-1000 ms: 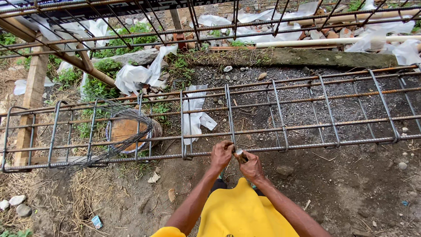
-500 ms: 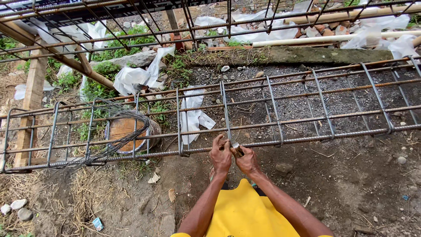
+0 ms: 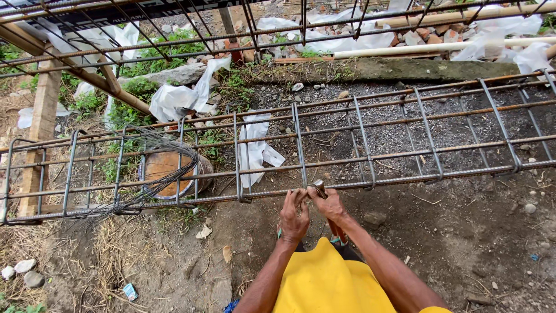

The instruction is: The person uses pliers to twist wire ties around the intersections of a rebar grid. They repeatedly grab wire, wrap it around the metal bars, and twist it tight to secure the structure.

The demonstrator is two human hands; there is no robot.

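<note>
Tying a rebar cage joint, part done.
Left hand pinches the stirrup joint; right hand grips a small tool. Stirrups rightward look untied.

Bare dirt ground, gravel, weeds, white plastic scraps, daylight.

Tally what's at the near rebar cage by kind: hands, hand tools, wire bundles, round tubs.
Hands: 2, left hand and right hand
Hand tools: 1, metal tool in the right hand
Wire bundles: 1, wire bundle
Round tubs: 1, round tub, seen through the rebar cage
Total: 5
</note>
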